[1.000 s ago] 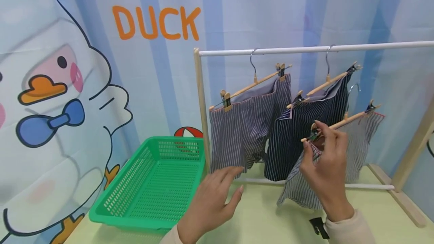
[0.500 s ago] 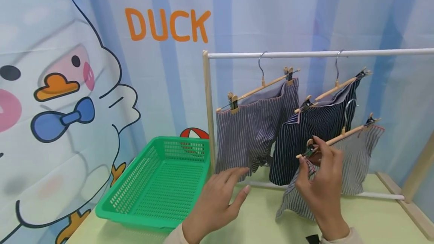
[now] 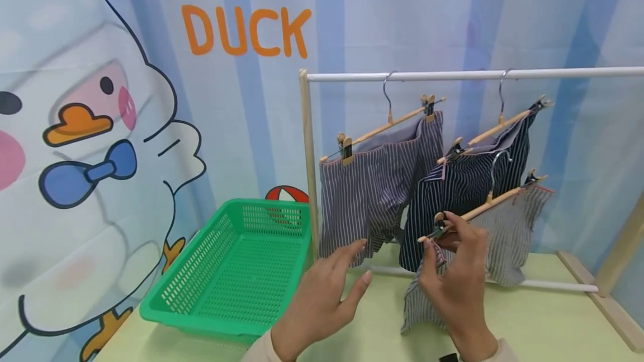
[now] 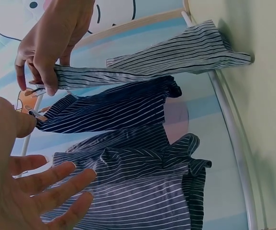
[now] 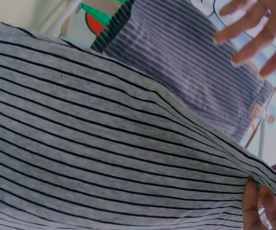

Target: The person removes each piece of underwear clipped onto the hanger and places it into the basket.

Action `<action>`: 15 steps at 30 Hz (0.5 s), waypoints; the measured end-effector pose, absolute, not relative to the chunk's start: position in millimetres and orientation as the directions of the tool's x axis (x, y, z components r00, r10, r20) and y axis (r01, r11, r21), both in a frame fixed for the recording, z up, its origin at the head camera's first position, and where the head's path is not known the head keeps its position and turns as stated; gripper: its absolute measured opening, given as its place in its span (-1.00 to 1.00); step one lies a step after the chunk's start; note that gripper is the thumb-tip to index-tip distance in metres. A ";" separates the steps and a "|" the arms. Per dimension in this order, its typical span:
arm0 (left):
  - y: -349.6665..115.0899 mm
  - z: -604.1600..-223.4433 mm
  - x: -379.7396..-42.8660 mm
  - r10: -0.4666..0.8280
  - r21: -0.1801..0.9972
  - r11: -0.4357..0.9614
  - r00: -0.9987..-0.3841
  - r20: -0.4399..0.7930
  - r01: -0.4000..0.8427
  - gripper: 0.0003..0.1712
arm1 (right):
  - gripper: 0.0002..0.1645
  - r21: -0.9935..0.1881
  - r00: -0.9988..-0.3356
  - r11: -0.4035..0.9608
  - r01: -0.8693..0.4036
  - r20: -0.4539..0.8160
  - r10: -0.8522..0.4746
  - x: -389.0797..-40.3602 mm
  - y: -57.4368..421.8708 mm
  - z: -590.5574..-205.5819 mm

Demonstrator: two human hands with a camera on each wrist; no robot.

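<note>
My right hand (image 3: 459, 275) pinches the near end of a wooden clip hanger (image 3: 492, 204), at its clip and the waistband of light grey striped shorts (image 3: 515, 236). The hanger's metal hook stands below the rail, in front of navy striped shorts (image 3: 427, 208) that hang on another hanger. In the right wrist view the light grey cloth (image 5: 104, 148) stretches from the pinching fingertips (image 5: 250, 203). My left hand (image 3: 322, 298) is held with fingers spread and nothing in it, close to the grey-blue striped shorts (image 3: 359, 200). The left wrist view shows that palm (image 4: 4, 172) bare.
A white rail (image 3: 453, 76) on a wooden frame (image 3: 308, 166) carries the two hung shorts. Left of it on the pale yellow table (image 3: 372, 334) stands a green plastic basket (image 3: 201, 325). A lower white bar (image 3: 558, 285) runs behind my hands.
My right hand has moved left and lower, bringing the hanger and light grey shorts along. The left hand keeps its pose. The head view has shifted slightly.
</note>
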State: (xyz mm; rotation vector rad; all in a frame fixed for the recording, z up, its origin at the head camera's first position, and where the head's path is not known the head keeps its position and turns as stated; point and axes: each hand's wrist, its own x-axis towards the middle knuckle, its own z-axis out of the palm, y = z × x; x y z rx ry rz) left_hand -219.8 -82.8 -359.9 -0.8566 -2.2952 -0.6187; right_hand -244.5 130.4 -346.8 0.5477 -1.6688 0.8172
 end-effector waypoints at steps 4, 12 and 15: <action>-81.1 -359.7 -220.2 0.419 0.271 0.632 -0.615 0.668 0.726 -0.43 | -0.25 -0.219 -0.261 0.643 -0.734 0.965 0.031 -241.3 121.8 -350.6; -78.1 -360.7 -219.2 0.416 0.388 0.558 -0.652 0.634 0.733 -0.42 | -0.30 -0.198 -0.255 0.613 -0.765 0.967 -0.005 -238.4 104.9 -356.9; -79.1 -360.9 -218.1 0.404 0.409 0.550 -0.660 0.633 0.728 -0.42 | -0.32 -0.206 -0.261 0.599 -0.773 0.965 -0.005 -237.1 98.3 -360.0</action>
